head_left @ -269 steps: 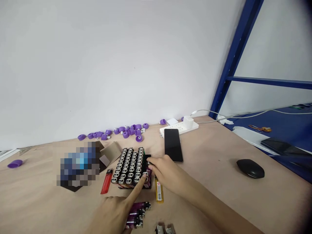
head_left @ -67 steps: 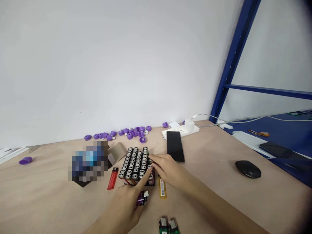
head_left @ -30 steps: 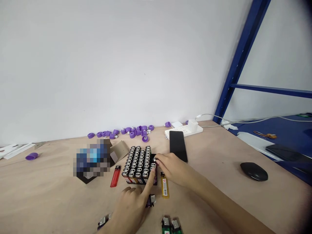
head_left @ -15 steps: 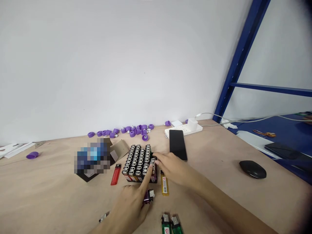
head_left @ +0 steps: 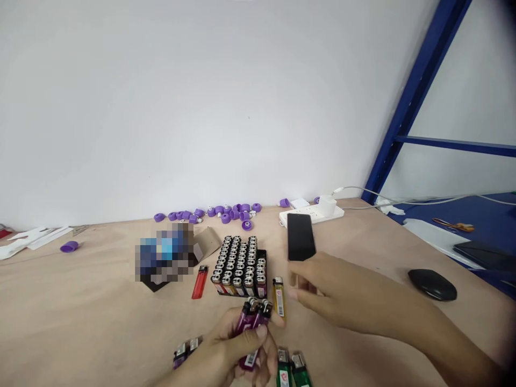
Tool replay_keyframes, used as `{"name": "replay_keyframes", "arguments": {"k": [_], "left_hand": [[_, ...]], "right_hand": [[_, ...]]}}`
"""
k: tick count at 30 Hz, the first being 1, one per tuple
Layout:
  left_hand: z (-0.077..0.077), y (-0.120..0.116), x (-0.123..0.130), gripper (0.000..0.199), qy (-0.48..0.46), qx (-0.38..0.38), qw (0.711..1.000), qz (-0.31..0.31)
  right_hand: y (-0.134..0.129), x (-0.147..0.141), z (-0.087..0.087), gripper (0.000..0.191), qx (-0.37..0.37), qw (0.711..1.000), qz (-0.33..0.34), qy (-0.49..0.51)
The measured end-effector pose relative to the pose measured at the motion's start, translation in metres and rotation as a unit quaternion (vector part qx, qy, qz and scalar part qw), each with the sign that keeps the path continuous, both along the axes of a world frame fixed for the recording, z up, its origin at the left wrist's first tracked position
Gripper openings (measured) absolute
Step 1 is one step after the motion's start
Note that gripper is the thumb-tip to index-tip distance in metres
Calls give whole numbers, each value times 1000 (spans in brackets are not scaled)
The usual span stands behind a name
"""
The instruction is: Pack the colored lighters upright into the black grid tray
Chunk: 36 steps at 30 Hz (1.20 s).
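Purple plastic lighters (head_left: 252,317) sit clenched in my left hand (head_left: 234,349), while my empty right hand (head_left: 346,290) hangs open near a slim yellow lighter (head_left: 278,296).

A block of lighters (head_left: 238,267) sits on the desk (head_left: 88,317), a smartphone (head_left: 301,236) just behind and to its right.

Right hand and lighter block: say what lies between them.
A yellow lighter lies between the right hand and the lighter block, in the head view.
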<state>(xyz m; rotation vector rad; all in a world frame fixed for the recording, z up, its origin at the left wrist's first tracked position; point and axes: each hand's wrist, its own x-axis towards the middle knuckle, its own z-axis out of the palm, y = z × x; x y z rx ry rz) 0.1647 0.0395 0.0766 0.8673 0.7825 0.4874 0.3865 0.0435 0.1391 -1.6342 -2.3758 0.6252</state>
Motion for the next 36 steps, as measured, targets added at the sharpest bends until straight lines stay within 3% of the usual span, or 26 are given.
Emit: {"name": "replay_keyframes", "arguments": {"k": [3,6,11,16,18,20,21,23,25,27,29,31,36], "left_hand": [[-11,-6,0,65,1,-12,1000,-26],[-14,-13,1,52,-29,-22,999,-29],[-12,-18,4,42,-90,-33,995,-6],[-17,-11,0,55,-70,65,989,-114],[-13,-7,-3,52,3,163,979,-119],[-5,-2,-9,31,102,335,928,-127],[-1,0,-11,24,150,430,881,-126],[4,6,-16,35,229,584,768,-126],[3,11,-19,38,279,684,667,-99],[-3,17,-18,31,316,732,596,-92],[-10,23,-15,24,343,744,562,-113],[-15,30,-11,23,368,739,545,-146],[-22,41,-6,20,419,738,500,-173]], "right_hand": [[-7,0,3,25,0,1000,13,-6],[-16,-13,8,19,-25,999,43,20],[-17,-28,5,9,4,996,72,44],[-16,-25,8,17,-9,997,58,58],[-13,-21,16,15,-8,992,44,114],[-6,-13,22,13,26,982,18,188],[0,-9,23,12,57,974,-2,219],[16,-1,17,12,129,956,-56,256],[34,3,2,12,171,939,-121,274],[50,3,-19,11,160,934,-158,279],[62,-1,-40,11,156,937,-163,266],[68,-6,-56,11,161,940,-160,255],[69,-16,-73,10,161,947,-142,238]]}}
